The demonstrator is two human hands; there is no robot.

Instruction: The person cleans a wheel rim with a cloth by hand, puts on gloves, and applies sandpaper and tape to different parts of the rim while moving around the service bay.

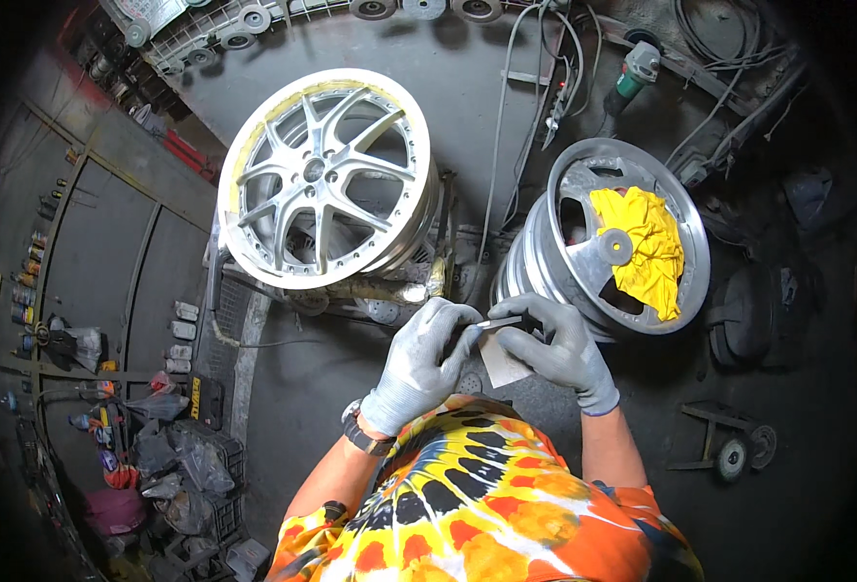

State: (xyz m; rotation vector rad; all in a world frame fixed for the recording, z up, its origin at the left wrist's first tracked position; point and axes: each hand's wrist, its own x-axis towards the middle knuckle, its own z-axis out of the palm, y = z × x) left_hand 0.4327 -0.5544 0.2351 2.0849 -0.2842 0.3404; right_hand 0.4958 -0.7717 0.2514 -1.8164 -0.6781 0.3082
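Observation:
Both my hands wear grey work gloves and meet at chest height, in front of the wheels. My left hand (426,351) pinches the left end of a thin, light-edged piece. My right hand (566,351) has its fingers curled round the other side, where something dark shows between them. Below this edge hangs a beige rectangular sheet (503,363), which looks like sandpaper; part of it is behind my fingers. Beyond my left hand, a silver multi-spoke alloy wheel (314,173) lies face up, with yellowish tape along part of its rim.
At the right, a second wheel (583,254) carries a crumpled yellow cloth (646,242) and a small grey disc (614,247). A green-and-grey angle grinder (632,78) is at the back, near hanging cables. Crates and bags (191,461) crowd the left; a small wheeled stand (729,441) is at right.

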